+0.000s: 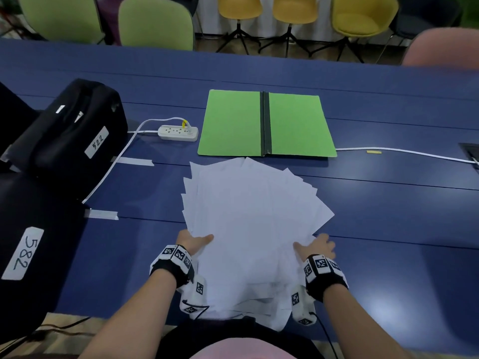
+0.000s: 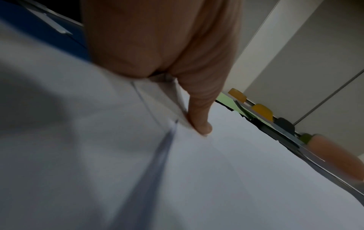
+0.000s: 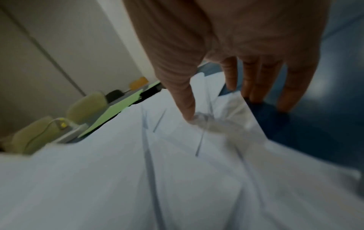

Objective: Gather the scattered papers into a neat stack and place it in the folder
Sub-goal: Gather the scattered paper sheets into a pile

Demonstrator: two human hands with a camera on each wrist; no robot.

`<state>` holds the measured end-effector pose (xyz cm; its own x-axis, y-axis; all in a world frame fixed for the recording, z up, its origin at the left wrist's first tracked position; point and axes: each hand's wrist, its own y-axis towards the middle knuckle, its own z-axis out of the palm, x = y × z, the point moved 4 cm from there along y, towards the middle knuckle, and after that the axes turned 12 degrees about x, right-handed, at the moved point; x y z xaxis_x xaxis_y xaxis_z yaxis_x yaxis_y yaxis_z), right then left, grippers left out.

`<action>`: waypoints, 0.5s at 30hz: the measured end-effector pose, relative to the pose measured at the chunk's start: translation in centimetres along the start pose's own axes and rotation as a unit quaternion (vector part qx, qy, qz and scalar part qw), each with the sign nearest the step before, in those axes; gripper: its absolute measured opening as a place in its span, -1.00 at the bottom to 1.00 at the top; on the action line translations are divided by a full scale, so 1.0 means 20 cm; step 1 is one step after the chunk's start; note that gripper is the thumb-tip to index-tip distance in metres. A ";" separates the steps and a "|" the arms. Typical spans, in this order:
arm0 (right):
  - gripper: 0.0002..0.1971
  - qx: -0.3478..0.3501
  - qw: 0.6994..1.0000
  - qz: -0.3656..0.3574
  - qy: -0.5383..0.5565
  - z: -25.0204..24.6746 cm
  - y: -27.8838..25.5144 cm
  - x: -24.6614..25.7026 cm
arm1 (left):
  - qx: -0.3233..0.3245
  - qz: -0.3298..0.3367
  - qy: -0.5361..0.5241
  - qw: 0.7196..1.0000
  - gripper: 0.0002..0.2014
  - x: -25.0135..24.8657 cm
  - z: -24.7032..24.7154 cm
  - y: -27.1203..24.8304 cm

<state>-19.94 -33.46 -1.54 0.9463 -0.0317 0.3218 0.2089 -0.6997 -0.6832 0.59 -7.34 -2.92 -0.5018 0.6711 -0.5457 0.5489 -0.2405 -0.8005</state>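
Note:
A loose fan of white papers [image 1: 254, 224] lies on the blue table [image 1: 388, 216], its near end hanging over the table's front edge. Just beyond it lies the green folder [image 1: 233, 123], open flat, with a black spine. My left hand [image 1: 194, 242] grips the pile's left edge: the thumb [image 2: 199, 124] presses on top and the fingers are hidden beneath the sheets. My right hand [image 1: 317, 246] is at the pile's right edge. Its thumb [image 3: 187, 109] presses on the papers [image 3: 138, 171], while its straight fingers [image 3: 254, 93] touch the table beside the edge.
A white power strip [image 1: 178, 132] and its cable lie left of the folder. Two black bags [image 1: 75, 130] [image 1: 31, 242] with number labels stand along the left side. Another white cable [image 1: 404, 151] runs right from the folder. Chairs stand behind the table.

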 end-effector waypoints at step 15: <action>-0.19 0.262 0.943 -0.084 0.188 0.05 0.03 0.00 | 0.018 -0.056 0.103 0.993 -0.35 0.06 0.00 -0.01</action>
<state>-19.48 -33.08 -2.56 0.7547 -0.2715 0.5973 0.5354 -0.2713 -0.7998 -0.18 -6.54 -3.53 -0.4082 0.8237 -0.3936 0.4712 -0.1792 -0.8637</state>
